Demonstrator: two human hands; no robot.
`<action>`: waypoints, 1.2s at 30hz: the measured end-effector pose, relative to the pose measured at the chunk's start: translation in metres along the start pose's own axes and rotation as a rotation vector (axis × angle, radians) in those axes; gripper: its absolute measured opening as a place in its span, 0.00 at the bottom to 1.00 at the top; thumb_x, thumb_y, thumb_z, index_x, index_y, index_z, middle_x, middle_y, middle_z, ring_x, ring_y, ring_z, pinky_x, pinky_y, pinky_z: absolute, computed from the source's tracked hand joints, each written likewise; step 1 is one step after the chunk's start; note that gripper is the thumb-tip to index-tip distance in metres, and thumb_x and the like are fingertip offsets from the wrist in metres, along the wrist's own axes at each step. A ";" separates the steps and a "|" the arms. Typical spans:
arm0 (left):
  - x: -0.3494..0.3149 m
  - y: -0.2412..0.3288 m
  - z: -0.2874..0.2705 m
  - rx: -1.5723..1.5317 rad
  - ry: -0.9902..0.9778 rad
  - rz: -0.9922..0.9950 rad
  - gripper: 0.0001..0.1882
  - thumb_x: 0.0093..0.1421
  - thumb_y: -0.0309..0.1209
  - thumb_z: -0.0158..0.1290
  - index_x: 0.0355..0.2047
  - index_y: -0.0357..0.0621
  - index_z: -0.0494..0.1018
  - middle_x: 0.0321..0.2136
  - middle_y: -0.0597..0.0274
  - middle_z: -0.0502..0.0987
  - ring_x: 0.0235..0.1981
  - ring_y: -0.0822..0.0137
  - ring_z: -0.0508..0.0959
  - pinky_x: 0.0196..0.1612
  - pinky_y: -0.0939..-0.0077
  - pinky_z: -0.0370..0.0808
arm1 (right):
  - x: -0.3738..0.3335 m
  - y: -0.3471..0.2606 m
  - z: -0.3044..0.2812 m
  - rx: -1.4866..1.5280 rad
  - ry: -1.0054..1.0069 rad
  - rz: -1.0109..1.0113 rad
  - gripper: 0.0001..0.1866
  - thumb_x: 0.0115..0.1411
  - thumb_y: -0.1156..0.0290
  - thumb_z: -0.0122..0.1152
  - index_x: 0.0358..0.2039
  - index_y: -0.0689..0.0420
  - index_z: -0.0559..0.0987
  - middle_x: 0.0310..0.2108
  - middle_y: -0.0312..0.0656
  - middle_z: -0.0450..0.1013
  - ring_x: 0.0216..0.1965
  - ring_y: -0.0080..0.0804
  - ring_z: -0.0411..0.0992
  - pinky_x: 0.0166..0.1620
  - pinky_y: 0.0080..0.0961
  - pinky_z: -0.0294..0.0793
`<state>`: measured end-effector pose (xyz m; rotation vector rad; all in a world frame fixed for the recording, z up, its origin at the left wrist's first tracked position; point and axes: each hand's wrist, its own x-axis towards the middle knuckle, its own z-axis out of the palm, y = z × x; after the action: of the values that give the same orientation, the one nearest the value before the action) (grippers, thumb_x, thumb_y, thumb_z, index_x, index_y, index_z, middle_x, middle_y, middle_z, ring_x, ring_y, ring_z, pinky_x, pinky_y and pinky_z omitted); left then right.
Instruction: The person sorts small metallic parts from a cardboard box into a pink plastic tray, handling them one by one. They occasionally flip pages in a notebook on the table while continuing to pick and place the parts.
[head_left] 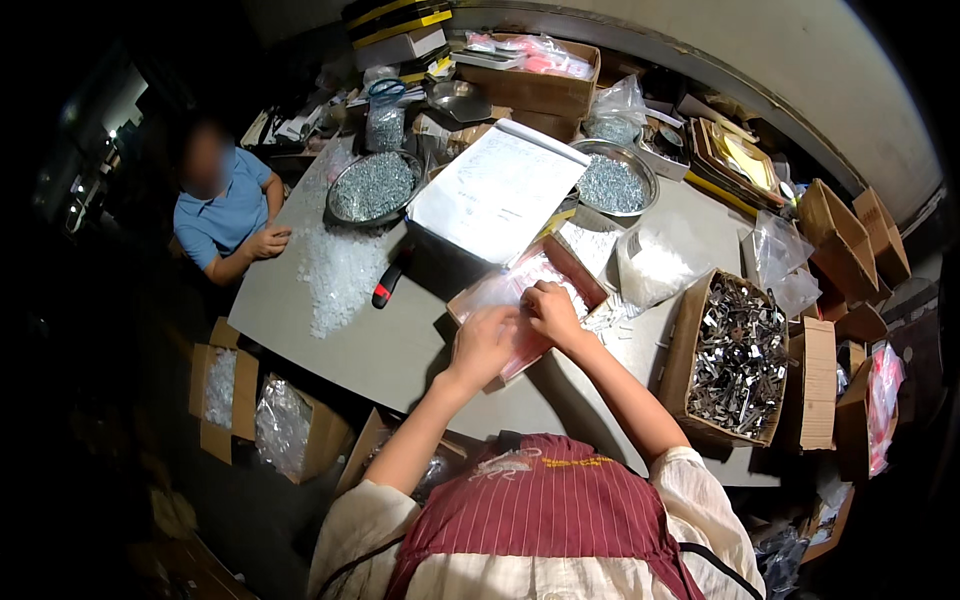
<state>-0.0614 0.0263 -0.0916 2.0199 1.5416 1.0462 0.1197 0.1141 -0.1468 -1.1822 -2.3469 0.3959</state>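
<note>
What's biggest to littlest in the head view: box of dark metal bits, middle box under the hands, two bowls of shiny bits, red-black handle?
Box of dark metal bits
Middle box
Left bowl, right bowl: too alike
Red-black handle

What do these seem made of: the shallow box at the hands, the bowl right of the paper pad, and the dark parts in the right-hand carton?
Shallow box: probably cardboard, matt, from its brown inner wall. Bowl: likely steel, smooth, since its rim shines silvery. Dark parts: apparently metal, some glossy, given bright glints, though plastic is possible.
</note>
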 end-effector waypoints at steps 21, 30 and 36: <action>-0.018 0.023 0.013 -0.451 -0.077 -0.286 0.10 0.66 0.27 0.55 0.44 0.38 0.81 0.27 0.58 0.82 0.20 0.73 0.78 0.23 0.75 0.72 | -0.148 0.053 -0.068 -0.244 0.284 0.350 0.11 0.60 0.76 0.61 0.43 0.62 0.78 0.38 0.53 0.74 0.37 0.52 0.75 0.43 0.41 0.77; -0.035 0.035 0.007 -0.233 -0.045 0.015 0.06 0.62 0.27 0.59 0.37 0.38 0.81 0.28 0.51 0.79 0.25 0.55 0.80 0.30 0.66 0.75 | -0.150 0.035 -0.055 -0.158 0.069 0.448 0.10 0.60 0.67 0.62 0.32 0.61 0.77 0.31 0.52 0.73 0.34 0.55 0.75 0.38 0.46 0.77; -0.037 0.057 0.010 -0.270 -0.125 -0.087 0.07 0.58 0.27 0.63 0.34 0.36 0.80 0.28 0.51 0.79 0.26 0.54 0.80 0.31 0.66 0.76 | -0.167 0.033 -0.029 -0.290 -0.050 0.365 0.09 0.59 0.68 0.62 0.31 0.61 0.77 0.30 0.50 0.74 0.32 0.55 0.75 0.37 0.46 0.77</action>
<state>-0.0215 -0.0256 -0.0708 1.7836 1.3330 1.0139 0.2426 -0.0005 -0.1848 -1.7677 -2.2820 0.2082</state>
